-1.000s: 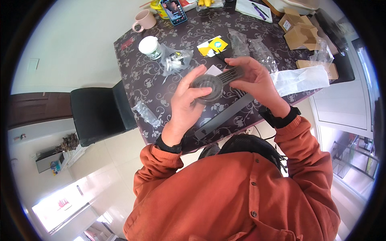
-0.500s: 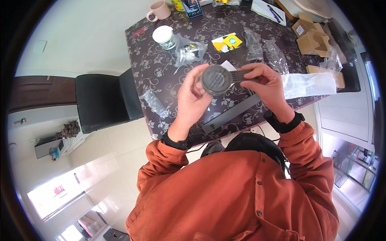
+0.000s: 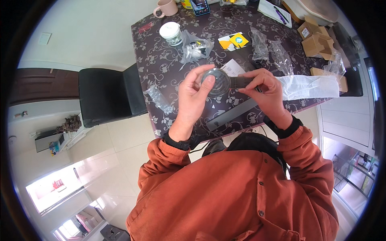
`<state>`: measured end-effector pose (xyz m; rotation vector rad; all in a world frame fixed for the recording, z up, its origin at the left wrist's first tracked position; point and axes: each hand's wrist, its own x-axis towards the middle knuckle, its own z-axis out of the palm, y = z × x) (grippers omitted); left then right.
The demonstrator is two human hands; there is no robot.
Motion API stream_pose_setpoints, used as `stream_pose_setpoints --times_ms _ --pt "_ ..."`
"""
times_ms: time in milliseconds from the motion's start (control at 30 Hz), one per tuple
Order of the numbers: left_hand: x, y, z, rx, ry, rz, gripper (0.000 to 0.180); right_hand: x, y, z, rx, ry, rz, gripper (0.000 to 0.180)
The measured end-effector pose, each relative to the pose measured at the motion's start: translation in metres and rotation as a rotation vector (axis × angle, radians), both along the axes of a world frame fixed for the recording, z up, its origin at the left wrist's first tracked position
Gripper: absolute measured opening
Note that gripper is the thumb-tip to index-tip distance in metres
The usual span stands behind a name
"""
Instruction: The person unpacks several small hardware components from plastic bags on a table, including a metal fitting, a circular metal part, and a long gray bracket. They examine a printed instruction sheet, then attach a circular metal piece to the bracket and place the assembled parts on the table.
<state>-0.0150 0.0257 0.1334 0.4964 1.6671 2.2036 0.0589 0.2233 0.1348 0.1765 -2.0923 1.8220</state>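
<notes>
Above the table, my left hand (image 3: 192,95) holds a dark round disc-shaped piece (image 3: 221,83) with rings on its face. Its fingers curl around the disc's far rim and the thumb presses on its face. From the disc's right side runs a dark ribbed stem (image 3: 238,82). My right hand (image 3: 268,89) pinches the far end of that stem between thumb and fingers, which partly hide it. Below the hands, a long flat dark grey bar (image 3: 232,115) lies slantwise near the table's front edge. Behind the disc lies a white printed leaflet (image 3: 234,66).
On the patterned table (image 3: 161,60) are a white-lidded tub (image 3: 170,31), a plastic bag with small parts (image 3: 196,48), yellow cards (image 3: 235,41), clear wrappers (image 3: 281,56), a white sheet (image 3: 309,87) and opened cardboard boxes (image 3: 315,40). A pink mug (image 3: 166,8) and phone (image 3: 200,6) stand at the back.
My left thumb has moved from the disc's near edge onto its face, and the disc has tilted. More of the white leaflet shows. My right hand still pinches the stem.
</notes>
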Motion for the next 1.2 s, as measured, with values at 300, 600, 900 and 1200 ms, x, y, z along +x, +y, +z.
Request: stream_pose_setpoints --times_ms 300,600,900,1200 --pt "-0.004 -0.002 -0.006 -0.046 0.103 -0.004 0.032 0.003 -0.003 0.002 0.09 0.07 -0.045 0.02" --pt "0.004 -0.002 0.011 0.105 0.02 -0.13 0.07 0.006 -0.001 0.006 0.27 0.189 -0.107 0.02" --pt "-0.004 -0.007 0.011 -0.293 0.939 0.066 0.055 0.005 -0.002 0.007 0.201 0.215 -0.14 0.023" --pt "0.002 0.002 0.005 -0.173 0.664 0.191 0.052 0.006 0.006 0.004 0.38 0.387 -0.121 0.021"
